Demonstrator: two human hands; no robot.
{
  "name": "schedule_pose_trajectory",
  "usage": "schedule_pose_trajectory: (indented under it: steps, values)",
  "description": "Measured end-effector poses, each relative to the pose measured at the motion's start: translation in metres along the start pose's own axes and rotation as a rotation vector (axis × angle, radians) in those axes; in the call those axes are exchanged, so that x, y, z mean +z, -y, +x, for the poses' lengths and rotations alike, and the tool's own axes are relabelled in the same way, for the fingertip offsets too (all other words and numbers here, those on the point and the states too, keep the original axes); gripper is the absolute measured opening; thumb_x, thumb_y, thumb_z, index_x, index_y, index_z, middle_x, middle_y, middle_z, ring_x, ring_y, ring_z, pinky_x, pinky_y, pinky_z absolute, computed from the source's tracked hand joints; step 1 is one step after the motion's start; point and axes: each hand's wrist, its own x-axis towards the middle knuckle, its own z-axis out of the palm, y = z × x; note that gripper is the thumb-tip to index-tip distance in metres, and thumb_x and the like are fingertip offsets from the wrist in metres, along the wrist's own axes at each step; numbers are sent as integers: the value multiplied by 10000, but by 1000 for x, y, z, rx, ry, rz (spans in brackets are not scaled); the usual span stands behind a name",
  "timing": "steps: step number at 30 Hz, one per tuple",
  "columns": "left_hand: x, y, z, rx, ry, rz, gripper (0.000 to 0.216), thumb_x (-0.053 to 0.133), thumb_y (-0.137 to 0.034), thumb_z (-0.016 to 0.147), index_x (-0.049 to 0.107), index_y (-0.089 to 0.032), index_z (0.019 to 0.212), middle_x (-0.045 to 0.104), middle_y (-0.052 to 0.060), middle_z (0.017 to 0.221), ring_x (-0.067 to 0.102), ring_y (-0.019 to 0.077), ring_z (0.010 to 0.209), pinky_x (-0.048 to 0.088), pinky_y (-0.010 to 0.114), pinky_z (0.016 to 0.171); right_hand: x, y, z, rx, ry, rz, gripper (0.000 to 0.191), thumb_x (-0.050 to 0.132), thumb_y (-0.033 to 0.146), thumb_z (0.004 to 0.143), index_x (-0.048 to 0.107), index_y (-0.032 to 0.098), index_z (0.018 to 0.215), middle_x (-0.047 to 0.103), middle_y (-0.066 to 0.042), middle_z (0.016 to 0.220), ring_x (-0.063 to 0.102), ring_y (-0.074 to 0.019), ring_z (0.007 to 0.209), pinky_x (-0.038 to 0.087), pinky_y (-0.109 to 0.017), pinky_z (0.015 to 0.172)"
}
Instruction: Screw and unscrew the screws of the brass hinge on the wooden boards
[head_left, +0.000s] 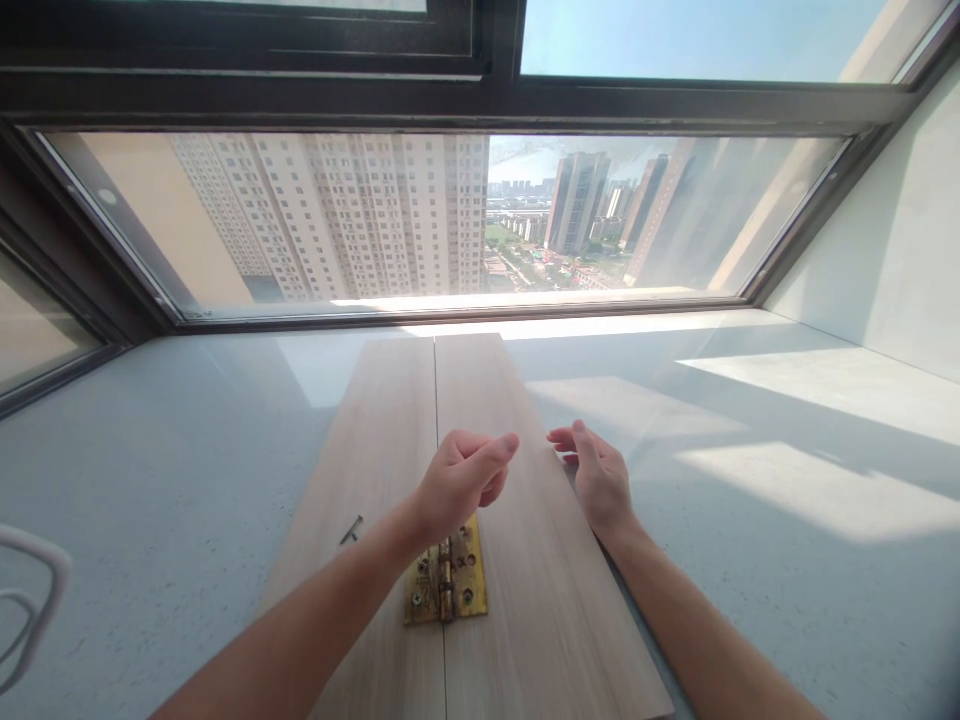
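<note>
Two pale wooden boards lie side by side on a grey window ledge, the left board (375,440) and the right board (540,590). A brass hinge (448,585) sits across their seam, with several screws in its leaves. My left hand (461,480) hovers just above the hinge's far end, fingers loosely curled, nothing visible in it. My right hand (596,475) rests by the right board's outer edge, fingers apart and bent. A loose dark screw (351,530) lies on the left board, left of my left wrist.
The grey ledge (787,560) spreads wide on both sides of the boards. A large window (480,215) with a dark frame stands right behind them. A white curved object (34,600) pokes in at the left edge. A white wall rises at right.
</note>
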Motion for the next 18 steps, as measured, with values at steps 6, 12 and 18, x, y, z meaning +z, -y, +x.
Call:
schedule_pose_trajectory:
  steps: [6,12,18]
  values:
    - [-10,-4,0,-84,173,-60,605,532,-531,807,200,-188,435,194,-69,397,179,36,393,125,250,443,0,0,-1,3,-4,3,536,398,627,830,685,178,778,693,-89,869,592,-214,799,434,-351,742]
    - [-12,-9,-7,-35,191,20,474,447,-484,878,349,-166,541,338,-46,478,279,60,462,213,232,479,1,-1,0,-15,-5,16,528,399,622,833,678,177,782,693,-84,871,595,-206,796,439,-338,731]
    - [-3,-10,-26,60,-404,297,429,582,-495,797,528,-135,569,529,17,571,483,109,588,349,221,555,1,-2,2,-14,-14,16,544,405,642,816,680,175,774,692,-84,858,592,-202,775,441,-328,703]
